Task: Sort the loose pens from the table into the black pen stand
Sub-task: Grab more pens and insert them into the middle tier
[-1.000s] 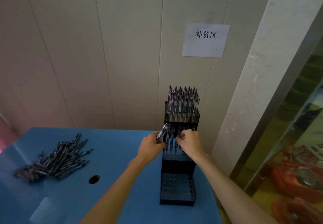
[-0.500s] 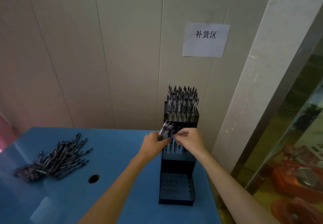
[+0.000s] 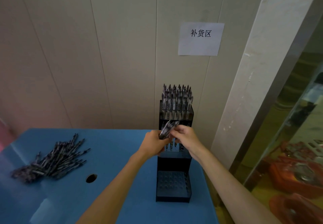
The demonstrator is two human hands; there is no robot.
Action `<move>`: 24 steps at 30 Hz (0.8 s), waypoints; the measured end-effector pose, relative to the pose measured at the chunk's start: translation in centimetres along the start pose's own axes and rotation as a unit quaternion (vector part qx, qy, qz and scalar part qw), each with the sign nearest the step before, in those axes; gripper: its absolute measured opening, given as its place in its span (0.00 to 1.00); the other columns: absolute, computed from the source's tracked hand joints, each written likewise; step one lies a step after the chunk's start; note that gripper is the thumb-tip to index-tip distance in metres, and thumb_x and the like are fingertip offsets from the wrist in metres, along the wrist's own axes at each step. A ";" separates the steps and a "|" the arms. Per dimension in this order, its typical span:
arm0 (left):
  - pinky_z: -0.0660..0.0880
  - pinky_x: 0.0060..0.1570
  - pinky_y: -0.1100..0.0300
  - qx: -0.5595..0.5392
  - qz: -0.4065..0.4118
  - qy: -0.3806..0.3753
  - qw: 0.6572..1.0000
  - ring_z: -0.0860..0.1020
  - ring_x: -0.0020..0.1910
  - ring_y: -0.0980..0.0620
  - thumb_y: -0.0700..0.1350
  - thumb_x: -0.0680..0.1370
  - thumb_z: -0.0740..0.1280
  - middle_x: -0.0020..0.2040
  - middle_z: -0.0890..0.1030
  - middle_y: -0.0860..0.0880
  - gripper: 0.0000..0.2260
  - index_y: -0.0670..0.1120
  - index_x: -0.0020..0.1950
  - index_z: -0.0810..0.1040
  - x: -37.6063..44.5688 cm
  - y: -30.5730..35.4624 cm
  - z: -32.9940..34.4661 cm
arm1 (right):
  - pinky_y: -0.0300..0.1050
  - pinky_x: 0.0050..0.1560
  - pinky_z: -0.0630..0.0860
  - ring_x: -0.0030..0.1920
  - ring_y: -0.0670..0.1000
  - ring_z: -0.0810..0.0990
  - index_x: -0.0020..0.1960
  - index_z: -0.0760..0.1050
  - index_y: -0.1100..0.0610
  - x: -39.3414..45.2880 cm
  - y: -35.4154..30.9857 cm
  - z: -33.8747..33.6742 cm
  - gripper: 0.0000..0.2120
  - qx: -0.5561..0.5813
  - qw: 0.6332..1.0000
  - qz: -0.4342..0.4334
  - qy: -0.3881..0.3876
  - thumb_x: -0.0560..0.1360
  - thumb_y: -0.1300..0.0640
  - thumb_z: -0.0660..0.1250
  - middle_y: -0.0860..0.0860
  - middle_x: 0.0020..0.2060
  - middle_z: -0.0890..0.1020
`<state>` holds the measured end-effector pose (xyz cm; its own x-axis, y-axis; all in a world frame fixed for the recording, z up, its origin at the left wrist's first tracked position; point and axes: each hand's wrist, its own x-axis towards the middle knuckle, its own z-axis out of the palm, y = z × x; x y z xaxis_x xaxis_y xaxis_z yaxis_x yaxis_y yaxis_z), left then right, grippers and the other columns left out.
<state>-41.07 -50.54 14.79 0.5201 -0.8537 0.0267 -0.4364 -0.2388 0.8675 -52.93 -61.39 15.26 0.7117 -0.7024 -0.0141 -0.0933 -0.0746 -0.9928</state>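
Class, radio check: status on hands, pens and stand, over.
Left hand grips pen bundle; right hand pinches one from it. Stand: top tier full, bottom empty. Pile waiting. Nothing blocking.

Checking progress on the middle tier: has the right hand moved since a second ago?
Yes. The right hand has lifted off the middle-tier pens, up the black pen stand, and now pinches at the bundle of pens held in the left hand.

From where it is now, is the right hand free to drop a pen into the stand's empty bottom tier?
Probably yes: the black pen stand's bottom tier lies open below the right hand, though that hand is pinching a pen from the left hand's bundle.
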 end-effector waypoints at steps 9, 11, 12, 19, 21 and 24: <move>0.58 0.27 0.61 0.069 -0.001 0.042 0.997 0.60 0.25 0.55 0.44 0.78 0.67 0.27 0.65 0.52 0.16 0.45 0.33 0.65 0.5 -1.8 -0.9 | 0.41 0.43 0.83 0.43 0.51 0.84 0.49 0.73 0.56 1.5 -0.1 -2.6 0.03 -0.035 0.985 -0.086 0.145 0.82 0.61 0.63 0.55 0.45 0.81; 0.59 0.28 0.60 0.064 -0.002 0.052 0.997 0.60 0.25 0.54 0.44 0.78 0.67 0.27 0.64 0.52 0.17 0.47 0.33 0.64 0.5 -1.7 -1.0 | 0.42 0.44 0.82 0.43 0.49 0.83 0.47 0.74 0.53 1.8 0.2 -3.1 0.05 -0.113 0.976 -0.123 0.142 0.80 0.61 0.65 0.53 0.43 0.82; 0.60 0.29 0.59 0.065 0.000 0.060 0.996 0.60 0.26 0.54 0.45 0.79 0.67 0.27 0.64 0.52 0.17 0.48 0.33 0.63 0.4 -1.7 -1.0 | 0.42 0.45 0.81 0.43 0.48 0.83 0.47 0.75 0.52 1.9 0.4 -3.2 0.06 -0.142 0.970 -0.137 0.143 0.80 0.61 0.67 0.51 0.42 0.82; 0.60 0.34 0.54 0.087 0.011 0.078 0.993 0.61 0.29 0.51 0.43 0.77 0.65 0.29 0.65 0.50 0.15 0.48 0.35 0.61 0.5 -1.9 -1.2 | 0.30 0.42 0.76 0.41 0.39 0.81 0.49 0.80 0.56 2.5 1.8 -3.0 0.01 -0.257 0.941 -0.166 0.147 0.78 0.59 0.71 0.45 0.38 0.82; 0.60 0.34 0.54 0.089 0.007 0.073 0.993 0.61 0.29 0.50 0.43 0.76 0.65 0.30 0.65 0.50 0.14 0.48 0.35 0.62 0.6 -2.1 -1.3 | 0.30 0.43 0.76 0.41 0.40 0.82 0.48 0.80 0.57 2.6 2.2 -2.8 0.01 -0.270 0.938 -0.165 0.139 0.77 0.59 0.71 0.45 0.38 0.82; 0.62 0.33 0.55 0.084 0.002 0.071 0.994 0.62 0.29 0.51 0.43 0.76 0.65 0.29 0.66 0.50 0.14 0.48 0.35 0.63 0.8 -2.3 -1.2 | 0.28 0.42 0.75 0.41 0.39 0.81 0.49 0.81 0.57 2.6 2.9 -2.5 0.03 -0.296 0.932 -0.164 0.129 0.77 0.58 0.71 0.45 0.39 0.82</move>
<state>-38.80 -50.10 13.43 0.6118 -0.7833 0.1101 -0.5491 -0.3204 0.7719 -53.11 -65.21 12.70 0.5857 -0.7139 0.3838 -0.3215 -0.6393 -0.6985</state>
